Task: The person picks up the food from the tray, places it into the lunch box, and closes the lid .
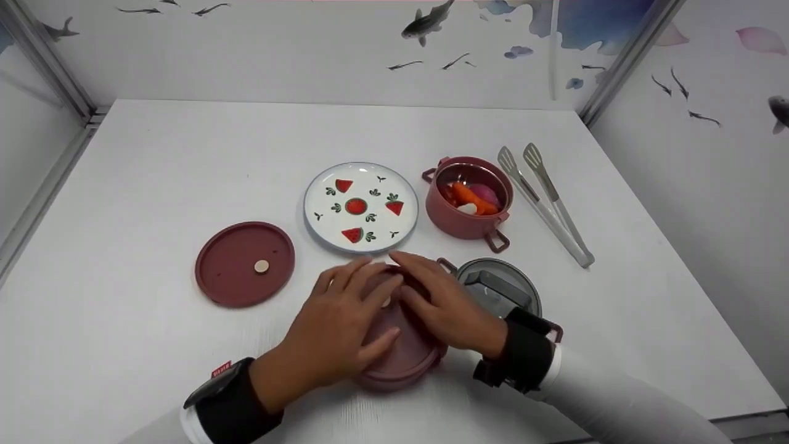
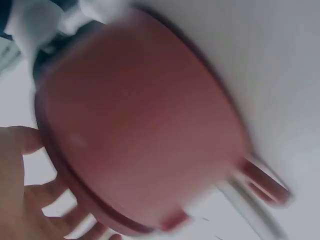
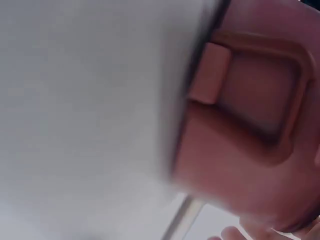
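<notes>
In the head view a dusky red pot (image 1: pixel 394 383) stands near the front of the table, covered by a matching lid (image 1: pixel 410 348). My left hand (image 1: pixel 336 317) lies over the lid's left side with fingers spread, partly hiding a small pale knob (image 1: pixel 386 302). From the other side my right hand (image 1: pixel 453 308) reaches onto the lid's right edge, fingers long and near the left fingertips. The left wrist view has the blurred pot wall (image 2: pixel 145 115), with left fingers (image 2: pixel 32 200) along its rim. A square loop handle (image 3: pixel 302 95) fills much of the right wrist view.
A red lid (image 1: pixel 228 265) lies at left, beside a watermelon-patterned plate (image 1: pixel 382 191). Behind stands an open red pot (image 1: pixel 459 225) holding toy-like vegetables (image 1: pixel 474 198). Metal tongs (image 1: pixel 555 222) lie at right. A grey round lid (image 1: pixel 530 280) with a bar handle sits by my right wrist.
</notes>
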Action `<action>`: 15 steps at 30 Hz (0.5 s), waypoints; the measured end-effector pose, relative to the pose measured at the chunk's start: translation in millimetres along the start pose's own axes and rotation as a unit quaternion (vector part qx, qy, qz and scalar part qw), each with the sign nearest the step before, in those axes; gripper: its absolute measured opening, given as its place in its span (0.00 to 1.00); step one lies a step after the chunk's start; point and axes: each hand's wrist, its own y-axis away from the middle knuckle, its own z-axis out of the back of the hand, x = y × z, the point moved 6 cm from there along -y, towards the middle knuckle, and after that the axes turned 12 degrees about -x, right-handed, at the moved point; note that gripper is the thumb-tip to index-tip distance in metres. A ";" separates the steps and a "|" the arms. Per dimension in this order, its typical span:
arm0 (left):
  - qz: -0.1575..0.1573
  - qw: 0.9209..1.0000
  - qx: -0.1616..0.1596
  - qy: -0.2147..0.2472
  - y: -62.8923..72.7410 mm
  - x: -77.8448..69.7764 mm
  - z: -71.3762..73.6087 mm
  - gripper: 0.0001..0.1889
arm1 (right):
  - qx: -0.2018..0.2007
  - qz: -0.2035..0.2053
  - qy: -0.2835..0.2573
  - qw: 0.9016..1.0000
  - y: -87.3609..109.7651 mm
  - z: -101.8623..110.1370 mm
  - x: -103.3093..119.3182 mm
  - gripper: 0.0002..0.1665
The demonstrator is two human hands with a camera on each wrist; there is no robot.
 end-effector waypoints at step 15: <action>0.100 0.985 0.118 0.077 -1.0 35.5 -29.7 0.47 | 0.017 0.009 0.117 0.993 -12.1 -17.1 -1.1 0.37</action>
